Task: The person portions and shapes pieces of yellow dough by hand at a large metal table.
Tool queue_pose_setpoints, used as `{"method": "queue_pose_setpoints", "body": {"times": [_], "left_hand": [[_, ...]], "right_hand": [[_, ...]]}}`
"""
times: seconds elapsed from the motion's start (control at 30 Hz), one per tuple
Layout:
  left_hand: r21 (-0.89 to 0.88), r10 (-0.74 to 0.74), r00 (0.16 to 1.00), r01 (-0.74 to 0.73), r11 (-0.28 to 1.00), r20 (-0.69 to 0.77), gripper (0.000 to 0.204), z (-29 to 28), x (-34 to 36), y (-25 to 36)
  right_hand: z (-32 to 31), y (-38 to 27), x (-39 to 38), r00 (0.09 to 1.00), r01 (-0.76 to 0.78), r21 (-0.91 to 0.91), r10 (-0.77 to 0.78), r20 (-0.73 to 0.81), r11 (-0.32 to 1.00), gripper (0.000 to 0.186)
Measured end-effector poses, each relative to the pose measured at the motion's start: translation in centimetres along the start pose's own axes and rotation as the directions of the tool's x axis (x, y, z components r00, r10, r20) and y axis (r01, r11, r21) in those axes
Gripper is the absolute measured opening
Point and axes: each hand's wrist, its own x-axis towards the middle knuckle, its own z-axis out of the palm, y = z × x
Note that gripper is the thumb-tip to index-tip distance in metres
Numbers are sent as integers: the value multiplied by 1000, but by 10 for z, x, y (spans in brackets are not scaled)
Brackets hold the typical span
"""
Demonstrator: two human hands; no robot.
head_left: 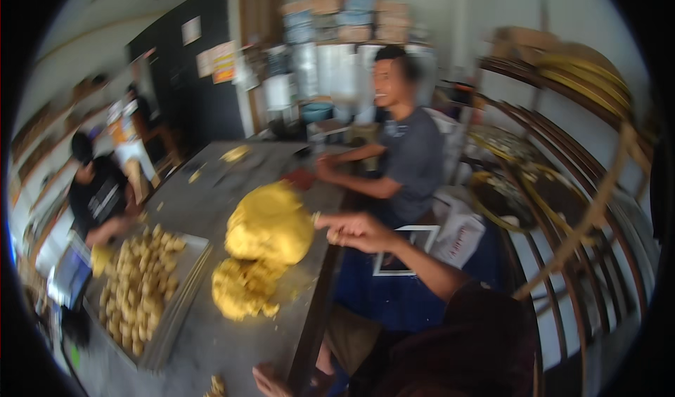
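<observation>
A large rounded lump of yellow dough sits on the dark table. A smaller, crumbly yellow dough piece lies against its near side. My right hand reaches in from the right, index finger stretched to the big lump's right edge; whether it touches is blurred. Its other fingers are curled, with yellow bits on them, and I see nothing held. Low in the view, my left hand rests at the table's edge with fingers loosely spread, holding nothing. A few small dough pieces lie left of it.
A metal tray full of small dough balls stands at the left. One person works behind it; another sits at the table's far right side. Racks with round yellow-rimmed trays line the right. Stacked boxes fill the back.
</observation>
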Motion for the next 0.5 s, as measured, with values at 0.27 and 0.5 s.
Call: {"method": "queue_pose_setpoints", "body": {"times": [0.27,0.5], "left_hand": [[58,93,970,-108,992,223,50,55,-17,37],[74,182,931,-215,974,318,51,74,-19,52]], "right_hand": [[-169,-362,-234,377,116,-874,-835,-400,471,76],[-169,-525,-309,168,-55,-912,-896,-411,407,80]]}}
